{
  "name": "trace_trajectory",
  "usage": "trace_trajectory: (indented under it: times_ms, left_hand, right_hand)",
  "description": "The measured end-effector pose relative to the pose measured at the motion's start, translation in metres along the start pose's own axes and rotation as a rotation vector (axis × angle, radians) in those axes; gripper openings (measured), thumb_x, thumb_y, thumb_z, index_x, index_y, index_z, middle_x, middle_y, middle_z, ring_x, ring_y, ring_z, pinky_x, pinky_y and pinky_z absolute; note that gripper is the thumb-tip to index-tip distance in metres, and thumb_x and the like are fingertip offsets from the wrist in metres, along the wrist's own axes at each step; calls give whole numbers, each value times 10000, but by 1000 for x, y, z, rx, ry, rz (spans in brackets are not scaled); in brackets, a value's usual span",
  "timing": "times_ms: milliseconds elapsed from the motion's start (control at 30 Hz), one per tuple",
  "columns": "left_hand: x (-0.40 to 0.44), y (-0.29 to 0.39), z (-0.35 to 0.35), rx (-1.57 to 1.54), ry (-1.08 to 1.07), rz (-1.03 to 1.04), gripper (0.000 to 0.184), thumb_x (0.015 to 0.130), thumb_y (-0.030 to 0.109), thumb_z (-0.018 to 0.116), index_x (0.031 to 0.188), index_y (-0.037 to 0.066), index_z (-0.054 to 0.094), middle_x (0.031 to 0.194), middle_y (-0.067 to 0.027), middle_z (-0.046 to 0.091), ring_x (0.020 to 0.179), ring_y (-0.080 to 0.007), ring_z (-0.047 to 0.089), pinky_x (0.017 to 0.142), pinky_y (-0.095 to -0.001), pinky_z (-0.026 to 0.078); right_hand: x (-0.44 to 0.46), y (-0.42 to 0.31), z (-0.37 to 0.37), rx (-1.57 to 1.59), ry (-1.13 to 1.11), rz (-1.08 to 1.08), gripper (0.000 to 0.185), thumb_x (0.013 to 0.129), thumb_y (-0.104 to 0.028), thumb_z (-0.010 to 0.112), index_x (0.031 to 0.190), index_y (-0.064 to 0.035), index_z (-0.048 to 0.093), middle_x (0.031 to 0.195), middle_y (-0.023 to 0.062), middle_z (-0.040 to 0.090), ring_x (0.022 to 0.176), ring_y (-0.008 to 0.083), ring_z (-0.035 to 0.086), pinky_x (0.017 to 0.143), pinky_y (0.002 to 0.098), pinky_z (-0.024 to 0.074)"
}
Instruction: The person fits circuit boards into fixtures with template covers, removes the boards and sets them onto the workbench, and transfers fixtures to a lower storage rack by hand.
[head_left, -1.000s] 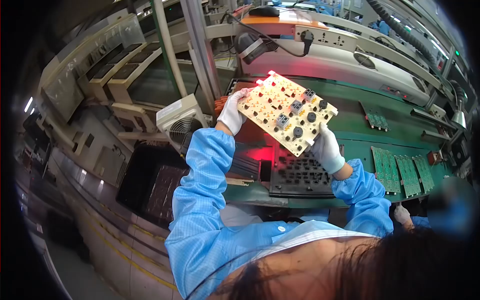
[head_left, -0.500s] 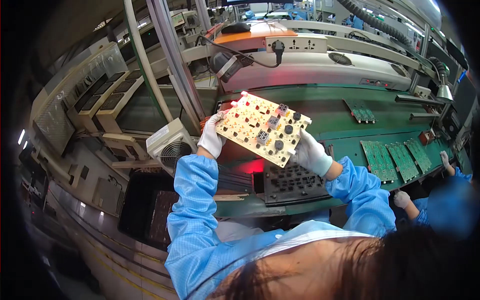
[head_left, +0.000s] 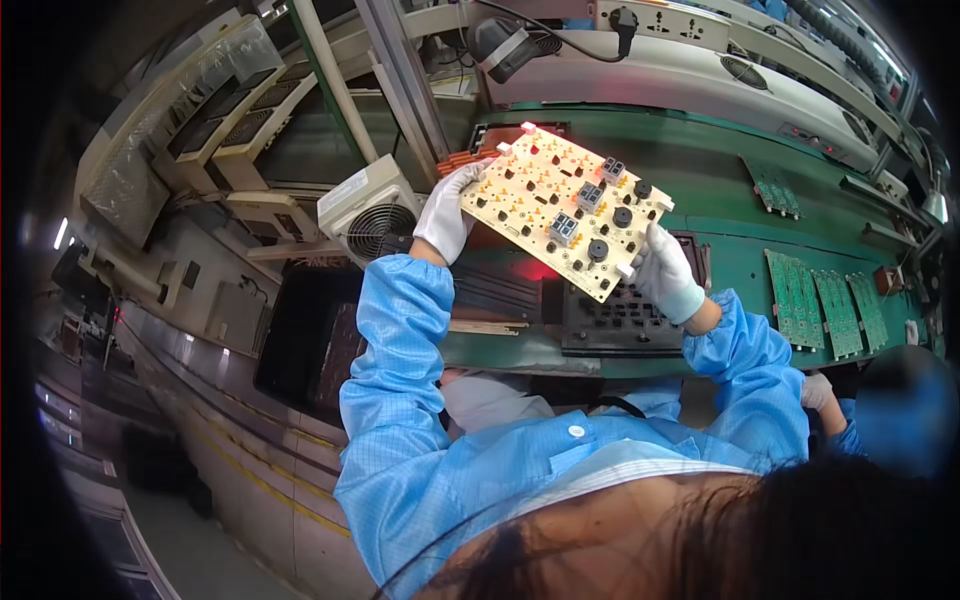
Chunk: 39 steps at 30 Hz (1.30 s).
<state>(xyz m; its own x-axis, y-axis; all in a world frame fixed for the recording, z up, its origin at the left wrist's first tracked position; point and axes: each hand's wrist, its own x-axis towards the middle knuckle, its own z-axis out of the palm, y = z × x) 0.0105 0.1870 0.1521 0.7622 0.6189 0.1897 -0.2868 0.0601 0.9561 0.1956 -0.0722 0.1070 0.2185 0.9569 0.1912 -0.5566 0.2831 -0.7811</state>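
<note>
Between my two gloved hands I hold up a cream circuit board [head_left: 535,205] with small black parts, digit displays and round black buzzers on its face. My left hand [head_left: 447,212] is closed on the board's left edge. At the right edge, my right hand [head_left: 665,270] grips it near the white connectors. The board is tilted, and reddish light falls on its upper left corner. Beneath it, partly hidden, lies a black fixture tray [head_left: 620,335] with several dark raised parts.
Several green circuit boards [head_left: 795,298] lie on the green bench to the right, and another green board [head_left: 770,187] is farther back. A scanner-like black device [head_left: 503,48] hangs above. A fan unit [head_left: 375,215] stands at left. Another person's gloved hand [head_left: 816,390] is at lower right.
The view has tilted down and shifted left, so the board and bench sit farther right in it. Both hands still hold the board, with little visible change in grip.
</note>
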Motion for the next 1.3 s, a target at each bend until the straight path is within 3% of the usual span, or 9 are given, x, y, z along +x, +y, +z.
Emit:
trace_trajectory:
  times_ms: [333, 400, 633, 700, 733, 800, 1033, 1133, 1300]
  left_hand:
    - [42, 2, 35, -354, 0, -37, 402, 935, 325, 441, 1100, -19, 567, 1079, -135, 611, 971, -191, 592, 884, -287, 447]
    - [56, 1, 31, -357, -14, -56, 419, 934, 348, 439, 1089, -17, 575, 1047, -131, 622, 946, -191, 601, 864, -284, 455]
    - [63, 19, 38, -256, -18, -93, 438, 936, 400, 412, 1029, 0, 566, 994, -118, 635, 894, -179, 618, 810, -286, 478]
    - [62, 21, 40, -240, -35, -70, 448, 933, 409, 413, 1035, 2, 572, 986, -113, 639, 888, -177, 620, 810, -284, 475]
    - [62, 21, 41, -227, -50, -52, 459, 930, 418, 414, 1042, 5, 578, 978, -107, 642, 883, -174, 622, 810, -282, 471]
    - [64, 18, 40, -209, -52, -46, 463, 930, 419, 412, 1047, 4, 581, 983, -104, 643, 883, -171, 621, 805, -279, 469]
    - [39, 24, 41, -201, -13, -180, 440, 939, 352, 440, 1130, -27, 553, 1073, -108, 622, 986, -176, 592, 876, -282, 448]
    - [12, 19, 9, 190, -195, 58, 413, 915, 244, 504, 1208, -47, 496, 1121, -74, 588, 1054, -130, 532, 937, -257, 390]
    - [-43, 45, -26, 842, -152, 55, 475, 793, 307, 623, 1064, -80, 579, 914, -47, 641, 832, -99, 552, 781, -257, 443]
  right_hand:
    - [16, -24, 12, 107, 48, -154, 622, 865, -469, 531, 1329, -98, 347, 1271, 42, 499, 1119, 177, 525, 827, 294, 507]
    - [17, -36, 36, 176, 194, -164, 459, 862, -450, 559, 1151, -102, 480, 954, -1, 621, 668, 50, 538, 649, 221, 510]
    - [21, -36, 18, 172, 143, -185, 453, 877, -441, 540, 1155, -89, 472, 948, 8, 621, 665, 47, 543, 679, 231, 520]
    - [22, -34, 6, 194, 3, -156, 567, 901, -444, 487, 1326, -94, 348, 1229, 39, 520, 1014, 139, 562, 778, 261, 519]
    - [21, -35, 9, 194, 1, -159, 567, 901, -444, 487, 1326, -94, 348, 1229, 39, 520, 1014, 139, 562, 778, 261, 519]
    - [17, -39, 23, 165, 157, -166, 433, 883, -426, 539, 1141, -83, 480, 944, 3, 609, 650, 43, 529, 681, 232, 522]
    - [8, -38, -1, 101, 112, -87, 359, 897, -343, 554, 1125, -72, 497, 924, -4, 579, 679, 64, 547, 655, 266, 515]
    - [1, -30, -19, -333, 139, 190, 352, 858, -274, 610, 1111, -48, 517, 910, 42, 586, 752, 139, 594, 665, 282, 517]
    - [11, 11, -13, -551, 5, 293, 402, 852, -245, 616, 1161, -12, 507, 1023, 59, 611, 848, 142, 614, 673, 266, 515]
